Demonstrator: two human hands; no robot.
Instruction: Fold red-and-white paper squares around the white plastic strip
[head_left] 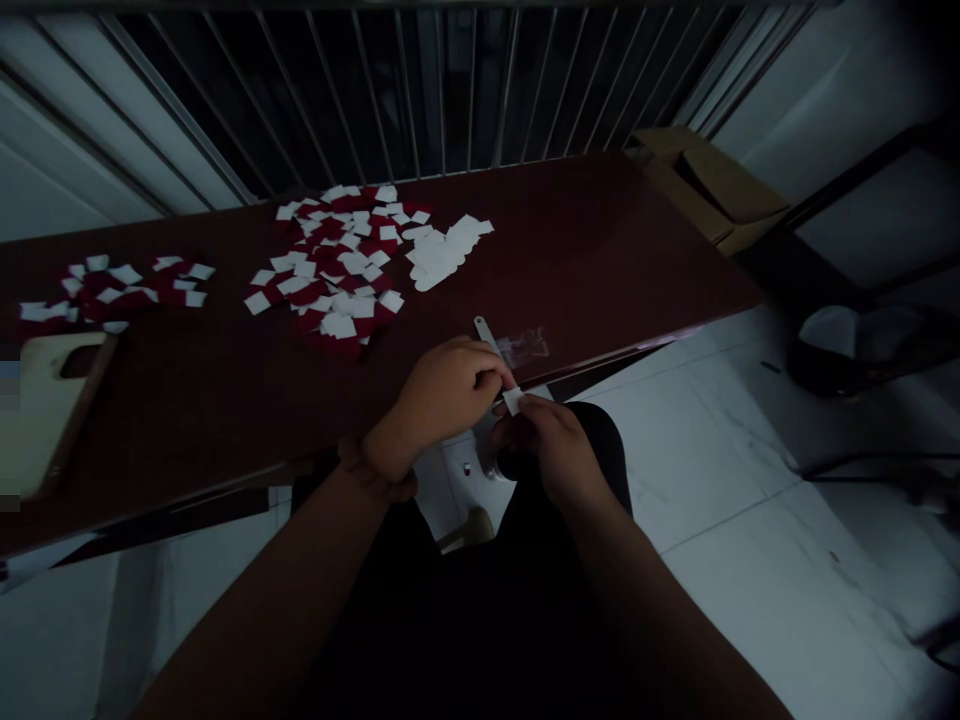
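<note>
At the far right end of the desk (600, 240), a cardboard box (739, 185) is sitting with its top partly open; its inside is showing only as dark, so contents cannot be told. A crumpled piece of clear plastic (525, 347) is lying flat near the front edge; whether anything is inside it is too faint to tell.

Right hand (562, 440): thumb and fingers closing together, pinching a small white piece (514, 401) at the fingertips. Something dark red is showing just below, partly hidden by the fingers. Left hand (454, 390): fingers bending, thumb and forefinger coming close together right beside the same piece; whether they are pinching it too cannot be told. A band (375, 475) is circling the left wrist. The white piece is resting between the two hands, just off the desk's front edge and above the lap.

A metal strip (484, 328) with a hole at its far end is running in under the left hand's fingers; its near end is hidden.

Beyond the left hand, a large pile of red and white pieces (330, 260) is spreading over the desk, with a stack of white papers (442, 255) lying against its right side. Farther left, a smaller pile (112, 290) is lying just behind a phone (56, 410), which is resting back side up.
</note>
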